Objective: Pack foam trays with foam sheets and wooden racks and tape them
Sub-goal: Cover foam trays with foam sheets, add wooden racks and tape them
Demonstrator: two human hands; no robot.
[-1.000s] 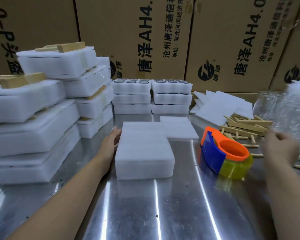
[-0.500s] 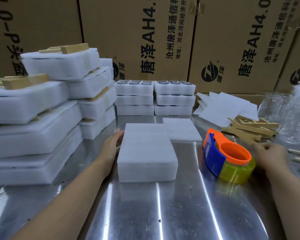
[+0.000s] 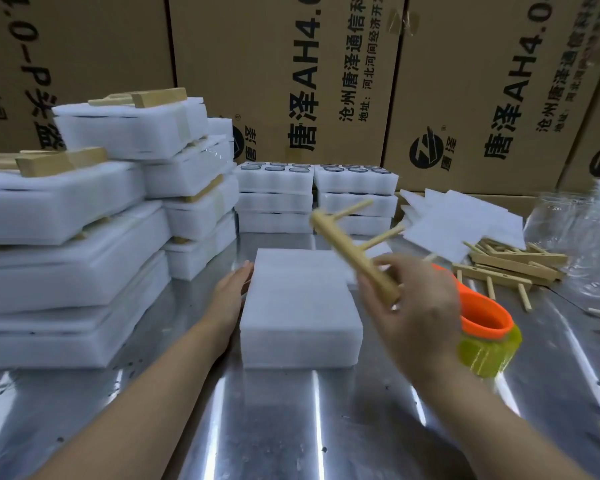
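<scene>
The foam tray sits on the surface, with the left hand flat against its left side, fingers straight. Above it the right hand pinches a wooden rack. If the rack lands tilted, its pegs could gouge the foam.

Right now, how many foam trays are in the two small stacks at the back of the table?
6. Three in the left stack, three in the right stack, side by side before the cardboard boxes. More may hide behind them.
</scene>
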